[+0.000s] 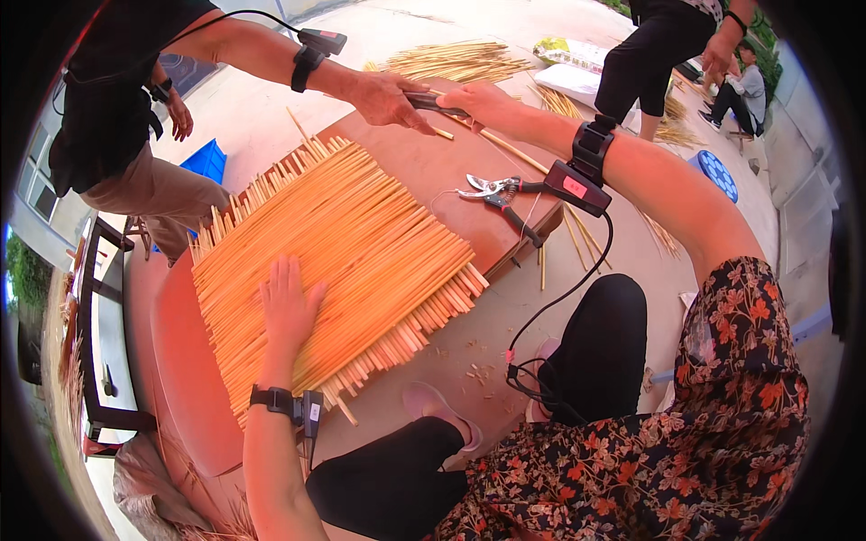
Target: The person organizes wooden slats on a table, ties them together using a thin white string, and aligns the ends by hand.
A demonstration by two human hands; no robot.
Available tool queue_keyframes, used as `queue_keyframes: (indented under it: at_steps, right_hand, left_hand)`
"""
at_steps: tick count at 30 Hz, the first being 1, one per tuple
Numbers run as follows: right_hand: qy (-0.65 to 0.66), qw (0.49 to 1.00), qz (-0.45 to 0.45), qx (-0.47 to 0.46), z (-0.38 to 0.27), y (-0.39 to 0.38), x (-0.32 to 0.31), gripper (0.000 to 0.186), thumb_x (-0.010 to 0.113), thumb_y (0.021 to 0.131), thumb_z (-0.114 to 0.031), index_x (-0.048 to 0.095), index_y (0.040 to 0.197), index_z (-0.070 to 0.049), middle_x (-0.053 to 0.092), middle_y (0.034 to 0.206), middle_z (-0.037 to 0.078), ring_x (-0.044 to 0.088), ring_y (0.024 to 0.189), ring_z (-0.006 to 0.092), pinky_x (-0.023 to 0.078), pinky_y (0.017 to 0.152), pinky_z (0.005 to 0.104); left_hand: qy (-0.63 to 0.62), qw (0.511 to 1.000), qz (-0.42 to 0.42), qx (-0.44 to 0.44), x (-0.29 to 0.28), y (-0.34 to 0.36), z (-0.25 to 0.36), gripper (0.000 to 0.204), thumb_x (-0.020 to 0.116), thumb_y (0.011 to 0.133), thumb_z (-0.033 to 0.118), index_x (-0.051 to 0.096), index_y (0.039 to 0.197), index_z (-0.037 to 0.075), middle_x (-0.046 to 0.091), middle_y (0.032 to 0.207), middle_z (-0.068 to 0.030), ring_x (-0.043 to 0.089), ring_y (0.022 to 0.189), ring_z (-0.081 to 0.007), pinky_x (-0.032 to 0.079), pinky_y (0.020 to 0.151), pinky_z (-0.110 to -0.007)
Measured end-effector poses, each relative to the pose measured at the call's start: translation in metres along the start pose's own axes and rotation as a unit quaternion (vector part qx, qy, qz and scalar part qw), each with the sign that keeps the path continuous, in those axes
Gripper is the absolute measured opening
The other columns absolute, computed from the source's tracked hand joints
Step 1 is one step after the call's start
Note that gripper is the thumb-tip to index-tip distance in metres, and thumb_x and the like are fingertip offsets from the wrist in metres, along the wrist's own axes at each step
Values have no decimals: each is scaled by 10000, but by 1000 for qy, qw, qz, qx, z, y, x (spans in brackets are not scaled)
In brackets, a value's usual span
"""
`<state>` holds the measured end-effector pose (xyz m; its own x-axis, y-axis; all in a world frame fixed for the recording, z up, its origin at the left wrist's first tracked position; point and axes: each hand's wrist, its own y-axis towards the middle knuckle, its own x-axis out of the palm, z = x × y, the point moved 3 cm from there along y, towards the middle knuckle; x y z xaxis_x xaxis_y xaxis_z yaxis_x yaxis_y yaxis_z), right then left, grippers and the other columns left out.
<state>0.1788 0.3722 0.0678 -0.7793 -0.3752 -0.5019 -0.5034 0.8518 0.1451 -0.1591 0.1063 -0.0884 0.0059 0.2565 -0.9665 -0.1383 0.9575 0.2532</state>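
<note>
the left hand (289,307) lies flat, palm down, fingers spread and extended, on the mat of split bamboo strips (334,261). it grips nothing; it only presses on the mat's surface near the mat's lower left part. the mat rests on a reddish-brown low table (180,361), its strips running side by side with their ends jutting unevenly past the edges.

the right hand (483,102) reaches out to the far edge of the table and is closed around one end of a dark slender tool (431,102). a co-worker's hand (386,97) closes on the other end of the same tool, so the two hands meet over it. what kind of tool it is cannot be told. the tool sits well apart from the mat's middle, just beyond its far corner, above a loose strip (505,144) lying on the table.

pruning shears (496,194) with dark handles lie on the table, jaws toward the mat, untouched, between the mat and the right forearm.

containers: a blue crate (207,160) stands on the ground beyond the table; its contents cannot be seen. a pale sack (577,68) lies on the ground farther off, beside a heap of strips (460,61).
</note>
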Motion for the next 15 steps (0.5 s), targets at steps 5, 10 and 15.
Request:
queue_keyframes:
  at_steps: [5, 10, 15]
  right_hand:
    - [24, 1000, 18, 4, -6, 16, 5, 396, 669, 883, -395, 598, 708, -46, 537, 663, 14, 489, 546, 110, 426, 501, 274]
    - [144, 989, -11, -1, 13, 5, -4, 299, 668, 912, -303, 655, 821, -18, 582, 740, 11, 518, 621, 78, 431, 522, 223]
    - [201, 966, 61, 150, 102, -84, -85, 231, 594, 942, -112, 663, 1119, 19, 560, 786, -6, 401, 551, 42, 296, 427, 192]
  left_hand:
    - [3, 1000, -11, -4, 8, -1, 0, 745, 510, 961, 514, 344, 1485, 11, 317, 1559, -187, 271, 1450, -343, 193, 1164, -558]
    - [6, 1000, -14, -3, 11, 5, -2, 752, 496, 964, 526, 330, 1497, 22, 302, 1569, -180, 255, 1461, -333, 177, 1174, -554]
    - [-7, 999, -33, -20, 18, 1, 1, 776, 493, 957, 541, 306, 1515, 35, 277, 1584, -171, 228, 1477, -314, 142, 1188, -541]
